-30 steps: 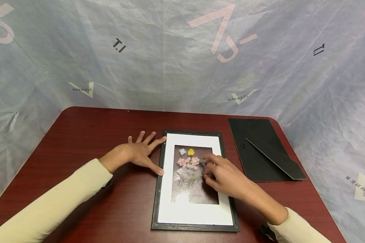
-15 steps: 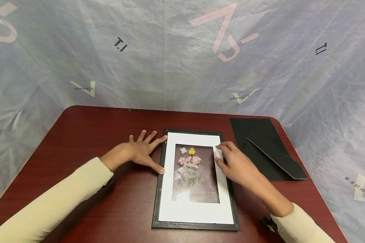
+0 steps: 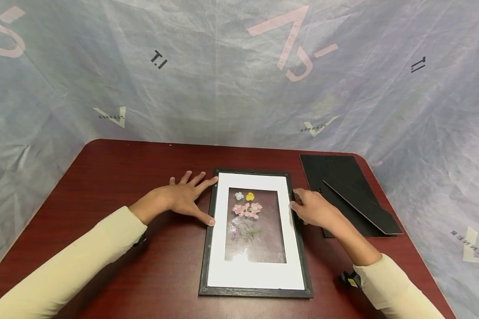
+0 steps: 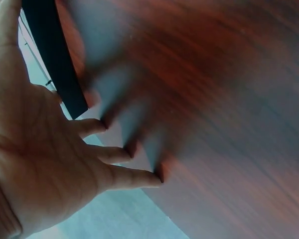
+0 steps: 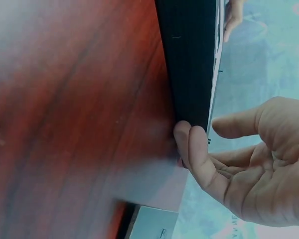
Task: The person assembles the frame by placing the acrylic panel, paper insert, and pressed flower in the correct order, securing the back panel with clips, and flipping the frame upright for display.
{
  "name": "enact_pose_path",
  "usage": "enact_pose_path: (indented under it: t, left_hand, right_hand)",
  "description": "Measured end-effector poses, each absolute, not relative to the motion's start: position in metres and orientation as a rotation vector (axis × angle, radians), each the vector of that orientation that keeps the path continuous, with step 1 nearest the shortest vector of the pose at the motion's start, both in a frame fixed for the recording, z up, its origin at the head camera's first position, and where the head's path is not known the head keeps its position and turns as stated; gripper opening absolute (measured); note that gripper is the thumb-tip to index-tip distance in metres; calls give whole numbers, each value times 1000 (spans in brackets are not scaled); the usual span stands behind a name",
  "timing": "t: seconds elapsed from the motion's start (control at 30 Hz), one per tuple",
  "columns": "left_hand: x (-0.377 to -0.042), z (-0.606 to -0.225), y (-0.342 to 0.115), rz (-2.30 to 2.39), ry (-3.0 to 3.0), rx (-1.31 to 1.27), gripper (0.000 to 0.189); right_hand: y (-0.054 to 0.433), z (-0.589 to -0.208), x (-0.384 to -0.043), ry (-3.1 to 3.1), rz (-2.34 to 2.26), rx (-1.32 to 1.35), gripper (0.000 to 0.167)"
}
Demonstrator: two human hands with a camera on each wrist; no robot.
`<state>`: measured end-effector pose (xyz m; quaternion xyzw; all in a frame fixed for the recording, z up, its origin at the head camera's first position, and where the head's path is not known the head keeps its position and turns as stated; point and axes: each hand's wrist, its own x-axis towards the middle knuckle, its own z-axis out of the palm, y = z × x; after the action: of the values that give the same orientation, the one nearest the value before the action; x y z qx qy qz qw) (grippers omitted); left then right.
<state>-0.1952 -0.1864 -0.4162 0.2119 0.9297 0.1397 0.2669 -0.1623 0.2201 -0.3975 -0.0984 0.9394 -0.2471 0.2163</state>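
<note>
A black picture frame [image 3: 257, 292] lies on the table with a white mat [image 3: 255, 277] in it. Through the mat's window show a white flower [image 3: 239, 196], a yellow flower [image 3: 250, 196], a pink blossom sprig [image 3: 246, 210] and a faint green sprig [image 3: 249, 233]. My left hand [image 3: 179, 198] is spread flat, its thumb and index fingertip touching the frame's left edge. At the right edge my right hand [image 3: 313, 207] pinches the frame, thumb on the upper side. In the right wrist view, the right hand's curled fingers [image 5: 198, 149] lie against the frame's outer side.
A black backing board [image 3: 335, 166] with a folded-out stand leg [image 3: 361, 206] lies at the table's right edge. The dark red table [image 3: 143, 274] meets a hanging grey sheet [image 3: 215, 88] at the back and sides.
My right hand has left the pink sprig's stem and moved right onto the frame's right edge. The frame has shifted slightly away from me. My left hand stays at the left edge.
</note>
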Motion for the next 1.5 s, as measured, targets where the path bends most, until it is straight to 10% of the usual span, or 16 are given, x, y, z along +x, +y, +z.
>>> enact_pose_path:
  t: [0.9,1.5]
  left_hand:
    - [-208,-397,-192,357,2557,619,136]
    - [-208,-400,-191,342,2558,612,137]
  right_hand:
    - [217,-396,-198,2621,-728,-290,64]
    - [368,-395,-231,2857,-321,-110,85]
